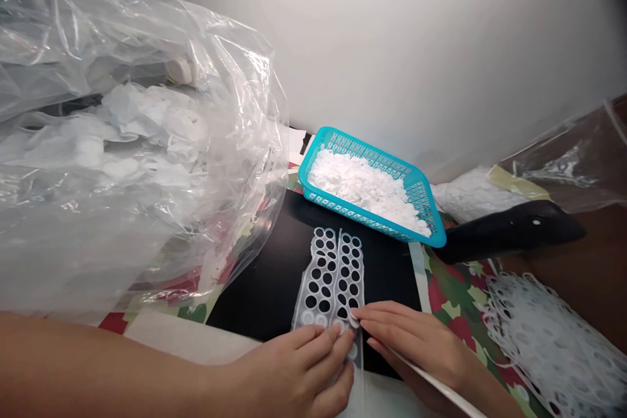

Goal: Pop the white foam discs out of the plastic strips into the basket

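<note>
A perforated white plastic strip [333, 281] lies lengthwise on a black mat [264, 287], its rows of round holes showing the black beneath. Several small white discs remain in its near end. My left hand [304, 366] presses its fingertips on the strip's near end. My right hand [411, 339] comes in from the right, its fingertips against a small white disc [353, 319] at the strip. The two hands almost meet there, and the fingers hide part of the strip.
A turquoise plastic basket [372, 192] full of white discs sits beyond the mat. A large clear plastic bag [147, 144] of white scraps bulges at left. Perforated white scrap [548, 339] lies piled at right on camouflage-patterned cloth, beside a black object [509, 230].
</note>
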### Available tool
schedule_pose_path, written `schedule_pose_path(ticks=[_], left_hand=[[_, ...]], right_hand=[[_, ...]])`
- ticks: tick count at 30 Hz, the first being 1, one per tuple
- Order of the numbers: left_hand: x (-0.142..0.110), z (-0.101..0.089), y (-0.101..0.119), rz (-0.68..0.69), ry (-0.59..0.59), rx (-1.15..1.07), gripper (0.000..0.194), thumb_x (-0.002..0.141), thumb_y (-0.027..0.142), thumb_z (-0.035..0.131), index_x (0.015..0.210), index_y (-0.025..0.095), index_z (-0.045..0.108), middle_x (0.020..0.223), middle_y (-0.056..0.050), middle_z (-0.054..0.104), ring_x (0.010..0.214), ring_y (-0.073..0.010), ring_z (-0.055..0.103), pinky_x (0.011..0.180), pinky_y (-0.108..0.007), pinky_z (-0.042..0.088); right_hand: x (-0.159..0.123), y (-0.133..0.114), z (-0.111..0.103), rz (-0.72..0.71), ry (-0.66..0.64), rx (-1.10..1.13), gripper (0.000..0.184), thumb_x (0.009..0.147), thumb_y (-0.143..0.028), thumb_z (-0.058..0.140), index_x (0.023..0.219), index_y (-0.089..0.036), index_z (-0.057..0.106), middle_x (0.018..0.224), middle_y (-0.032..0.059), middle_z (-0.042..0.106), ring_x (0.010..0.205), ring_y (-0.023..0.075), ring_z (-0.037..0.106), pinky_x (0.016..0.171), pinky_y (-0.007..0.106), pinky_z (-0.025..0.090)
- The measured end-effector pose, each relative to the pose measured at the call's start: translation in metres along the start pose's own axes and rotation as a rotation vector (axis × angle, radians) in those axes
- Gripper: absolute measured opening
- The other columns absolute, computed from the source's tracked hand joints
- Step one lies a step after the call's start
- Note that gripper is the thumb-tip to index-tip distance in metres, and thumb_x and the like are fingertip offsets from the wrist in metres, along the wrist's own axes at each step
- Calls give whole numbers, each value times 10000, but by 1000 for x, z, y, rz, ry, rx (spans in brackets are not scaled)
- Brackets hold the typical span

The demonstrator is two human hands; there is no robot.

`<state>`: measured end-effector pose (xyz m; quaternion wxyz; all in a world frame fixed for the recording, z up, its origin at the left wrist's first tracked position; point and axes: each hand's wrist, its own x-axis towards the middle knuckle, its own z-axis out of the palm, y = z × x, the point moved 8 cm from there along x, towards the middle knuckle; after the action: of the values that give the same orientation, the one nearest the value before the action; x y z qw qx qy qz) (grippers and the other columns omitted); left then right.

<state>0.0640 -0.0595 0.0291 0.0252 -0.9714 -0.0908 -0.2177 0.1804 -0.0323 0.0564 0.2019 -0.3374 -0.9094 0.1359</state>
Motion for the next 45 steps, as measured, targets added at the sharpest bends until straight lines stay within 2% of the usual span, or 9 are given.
schedule_pose_path(ticks=[5, 10, 18, 22, 31, 35, 38, 42, 45], left_hand=[[1, 1, 0, -3, -7, 13, 303, 952, 198, 436, 1204, 119, 585, 1288, -125, 598, 1144, -216, 588, 930, -288, 439], [-1, 3, 0, -1, -15, 18, 312, 954, 197, 433, 1220, 112, 572, 1301, -132, 586, 1144, -214, 588, 944, -288, 435], [-1, 3, 1, 3, -22, 2, 317, 955, 201, 436, 1229, 106, 564, 1309, -139, 578, 1157, -224, 580, 947, -297, 431], [-1, 3, 1, 20, -32, 1, 318, 964, 199, 406, 1225, 112, 566, 1302, -127, 586, 1151, -217, 585, 945, -290, 428], [1, 0, 0, 27, -12, 8, 317, 959, 193, 401, 1213, 103, 568, 1279, -143, 600, 1128, -224, 596, 932, -296, 423], [-1, 3, 1, 18, -37, 23, 328, 965, 198, 379, 1226, 109, 556, 1290, -141, 592, 1148, -223, 583, 943, -298, 416], [-1, 6, 2, 19, -80, 21, 342, 968, 207, 375, 1256, 116, 537, 1318, -134, 572, 1179, -219, 561, 963, -294, 406], [-2, 6, 2, 24, -77, 30, 340, 962, 214, 390, 1249, 123, 547, 1328, -131, 564, 1175, -222, 563, 955, -296, 412], [-1, 4, 2, 32, -69, 42, 335, 960, 208, 389, 1239, 126, 556, 1324, -126, 569, 1171, -220, 567, 948, -293, 416]], right_hand=[[-1, -5, -11, -32, 55, -73, 197, 911, -71, 530, 1091, -96, 606, 1030, 124, 720, 996, 184, 673, 871, 279, 589], [-2, -7, 3, -74, -20, -142, 172, 901, -75, 560, 1066, -81, 607, 1044, 133, 720, 1035, 201, 664, 901, 286, 581], [-9, 3, 13, -6, -135, -120, 197, 929, -115, 532, 1116, -133, 592, 1168, 122, 674, 1105, 186, 619, 880, 260, 577], [-9, 6, 13, 69, -141, -87, 192, 941, -135, 511, 1105, -158, 608, 1178, 121, 671, 1105, 193, 618, 887, 273, 570], [-11, 10, 17, 6, -124, -143, 245, 935, -139, 512, 1162, -175, 598, 1203, 116, 662, 1128, 194, 619, 867, 247, 577], [-13, 14, 20, 66, -143, -121, 271, 939, -149, 502, 1180, -219, 604, 1206, 89, 666, 1107, 191, 637, 853, 234, 581], [-12, 15, 17, 85, -79, -106, 316, 930, -119, 505, 1215, -225, 591, 1198, 85, 670, 1095, 194, 645, 873, 247, 576], [-8, 16, 1, 68, 104, -10, 305, 910, -92, 519, 1192, -180, 598, 1125, 105, 695, 1020, 192, 673, 872, 267, 578], [-6, 28, -12, 211, 201, 115, 246, 911, -82, 507, 1094, -185, 636, 1056, 86, 717, 972, 181, 691, 837, 250, 587]])
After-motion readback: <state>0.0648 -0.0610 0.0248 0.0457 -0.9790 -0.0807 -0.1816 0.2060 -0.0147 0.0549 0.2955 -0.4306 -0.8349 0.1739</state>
